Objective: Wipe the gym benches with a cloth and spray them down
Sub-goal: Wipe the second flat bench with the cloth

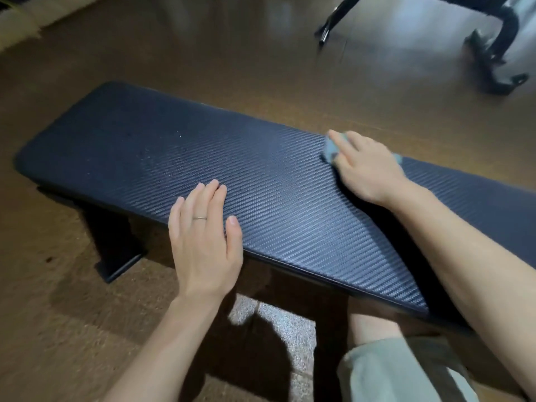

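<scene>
From the head view, the left hand [204,242] lay flat on the near edge of the counter [162,152], fingers straight and holding nothing, probably bracing it. The right hand [367,166] pressed a pale blue cloth [330,150] against the far edge (its grip looked curled over the wad), seemingly mid-wipe. No spray bottle was visible.

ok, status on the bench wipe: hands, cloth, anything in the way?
Left hand flat on bench, bracing. Right hand pressing blue cloth on pad's far edge. Pad otherwise unobstructed; no spray bottle in view.
</scene>
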`<state>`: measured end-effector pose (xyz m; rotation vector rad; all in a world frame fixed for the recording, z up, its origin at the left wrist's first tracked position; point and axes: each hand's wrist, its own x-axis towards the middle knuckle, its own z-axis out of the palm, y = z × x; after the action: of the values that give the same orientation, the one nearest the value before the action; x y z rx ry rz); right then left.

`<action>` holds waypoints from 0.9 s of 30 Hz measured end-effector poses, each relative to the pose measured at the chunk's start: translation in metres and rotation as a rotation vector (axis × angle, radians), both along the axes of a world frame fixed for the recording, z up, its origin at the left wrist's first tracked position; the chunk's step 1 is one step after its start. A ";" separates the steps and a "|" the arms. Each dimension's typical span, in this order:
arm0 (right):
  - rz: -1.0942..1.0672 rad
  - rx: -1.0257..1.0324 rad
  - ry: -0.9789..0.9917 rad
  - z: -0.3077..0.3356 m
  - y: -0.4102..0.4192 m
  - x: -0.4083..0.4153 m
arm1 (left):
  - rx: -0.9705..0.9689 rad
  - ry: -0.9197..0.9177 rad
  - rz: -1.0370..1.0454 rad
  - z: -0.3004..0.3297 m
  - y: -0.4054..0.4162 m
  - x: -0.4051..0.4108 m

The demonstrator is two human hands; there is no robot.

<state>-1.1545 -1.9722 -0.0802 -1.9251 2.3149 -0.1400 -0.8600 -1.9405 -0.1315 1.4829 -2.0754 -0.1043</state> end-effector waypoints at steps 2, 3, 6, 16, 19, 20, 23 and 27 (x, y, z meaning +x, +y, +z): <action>-0.044 0.022 -0.004 -0.001 0.014 -0.018 | -0.034 0.016 0.006 -0.002 -0.001 -0.004; -0.059 0.035 0.006 -0.003 0.010 -0.017 | -0.055 0.025 0.011 -0.004 -0.001 -0.006; -0.096 0.058 0.046 -0.006 -0.024 0.009 | -0.117 0.069 0.020 -0.007 -0.002 -0.010; 0.123 0.100 -0.128 0.006 -0.081 0.046 | -0.200 0.103 0.010 -0.014 -0.006 -0.005; 0.037 0.032 -0.058 0.000 -0.033 -0.001 | -0.239 0.120 0.013 -0.016 -0.008 -0.007; 0.008 0.011 -0.046 -0.002 -0.017 -0.016 | -0.250 0.134 0.015 -0.016 -0.008 -0.008; -0.053 -0.010 -0.024 -0.005 0.008 -0.040 | -0.289 0.175 0.034 -0.019 -0.010 -0.012; -0.067 0.006 0.028 0.000 -0.020 -0.008 | -0.349 0.179 0.064 -0.022 -0.013 -0.017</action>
<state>-1.1625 -1.9924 -0.0802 -1.8589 2.3960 -0.1136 -0.8774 -1.9533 -0.1535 1.2752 -1.7938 0.1394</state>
